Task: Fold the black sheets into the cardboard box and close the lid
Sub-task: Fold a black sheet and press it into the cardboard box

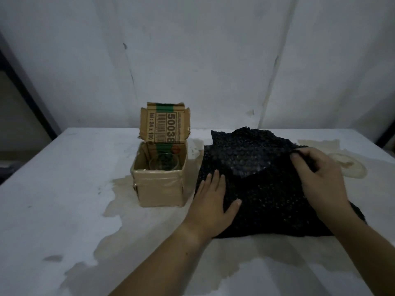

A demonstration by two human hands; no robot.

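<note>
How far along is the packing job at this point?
Done: no sheets packed yet; the cardboard box shows a glass inside, lid upright. In hand: left hand presses flat on the black sheets while right hand pinches an edge, mid-fold. Left: finish folding, box the sheets, close the lid.

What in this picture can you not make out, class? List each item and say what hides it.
Head view: how many black sheets there are; they overlap in one dark pile.
Head view: the base of the glass, behind the near wall of the cardboard box.
Head view: the small print on the lid, too small and blurred.
</note>
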